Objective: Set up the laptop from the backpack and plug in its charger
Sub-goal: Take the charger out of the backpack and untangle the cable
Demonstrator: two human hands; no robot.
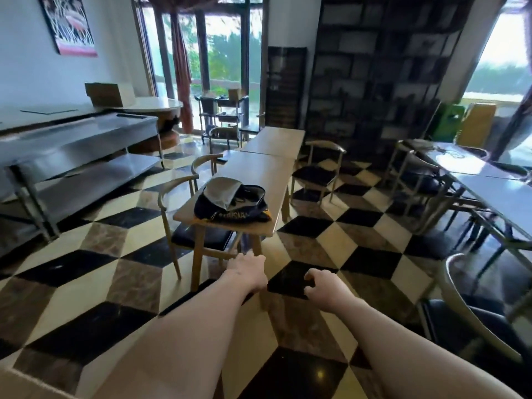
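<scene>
Dark navy fabric backpack (231,201) with grey flap lies flat on near end of long light wooden table (260,171), well apart from person. Left hand (247,267) and right hand (324,285) out front over checkered floor, fingers loosely curled, holding nothing. Laptop, charger not visible. Risk: backpack near table edge, careless tug could drag it off.

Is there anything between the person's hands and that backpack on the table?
Nothing solid. Both hands, left and right, are held out over open floor, holding nothing. The backpack lies at the near end of the wooden table, with a chair off to its left.
</scene>
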